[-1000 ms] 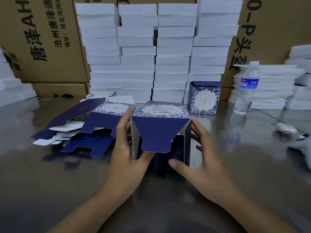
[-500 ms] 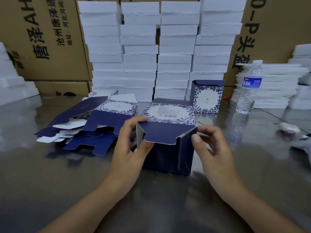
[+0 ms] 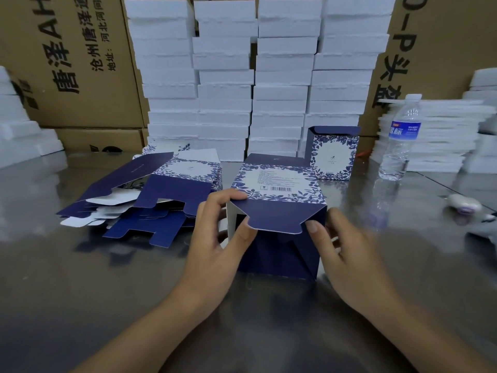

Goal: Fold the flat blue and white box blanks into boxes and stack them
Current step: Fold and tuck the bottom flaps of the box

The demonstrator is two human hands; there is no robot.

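The half-folded box (image 3: 279,184) sat open-end toward you: left grip (image 3: 217,238) pinched its left wall, right grip (image 3: 347,251) (blurred, so I cannot tell its hold) touched the tuck flap (image 3: 277,216) at its right corner
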